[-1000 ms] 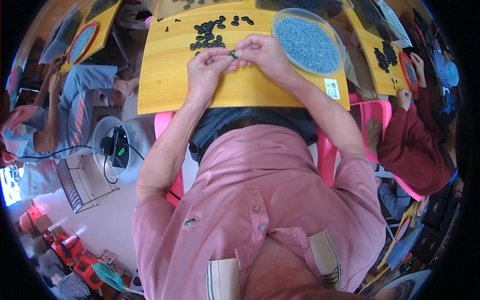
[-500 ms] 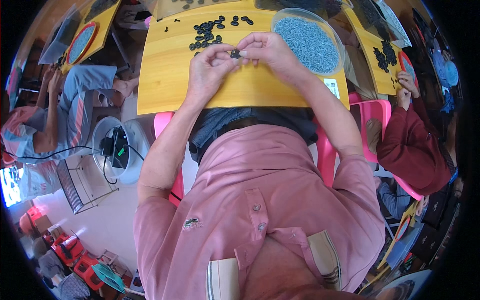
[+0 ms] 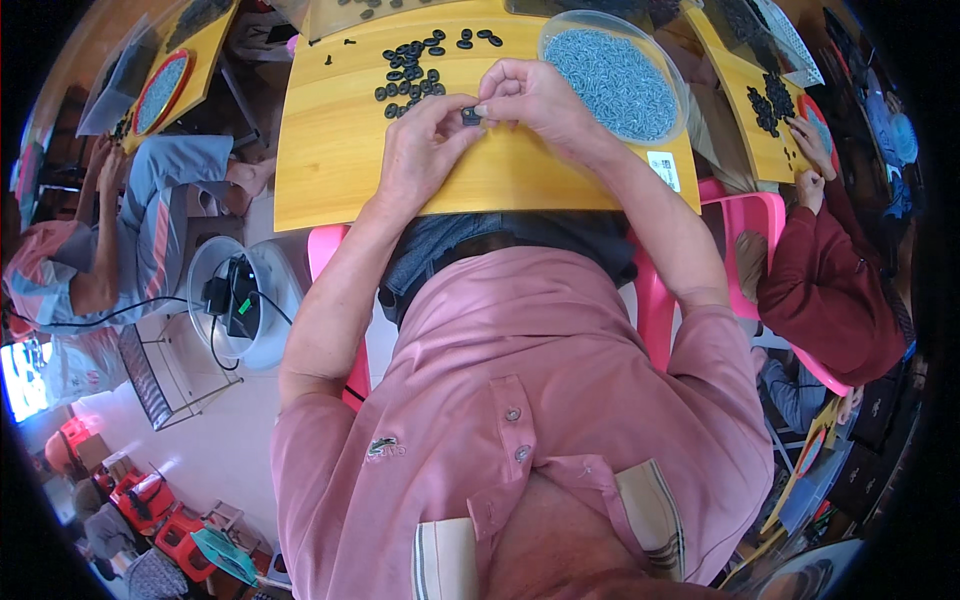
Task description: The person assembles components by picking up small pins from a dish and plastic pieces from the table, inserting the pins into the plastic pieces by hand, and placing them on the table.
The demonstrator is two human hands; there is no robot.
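Note:
A small black plastic part (image 3: 471, 117) sits between my two hands above the yellow table. The fingers of my left hand (image 3: 424, 140) are pinched round its left side. From the right, the thumb and fingers of my right hand (image 3: 528, 98) press on the same part; whether they also hold a tiny screw is hidden. Just beyond my hands lies a loose group of black oval pieces (image 3: 412, 72) with hollows in their middles. A round clear tub (image 3: 683, 110) full of small silvery-blue screws (image 3: 610, 85) stands to the right of my right hand.
Tiny dark pieces (image 3: 328, 60) lie at the table's far left, and a white label (image 3: 663, 170) is near its right edge. A clear bin (image 3: 385, 14) stands at the back. Co-workers sit at tables on both sides, one in a dark red sleeve (image 3: 815, 260).
My hands stay together, with the black part turned slightly between my fingertips. At the right-hand table, one of the co-worker's hands has moved toward the black pieces. The view has shifted a little.

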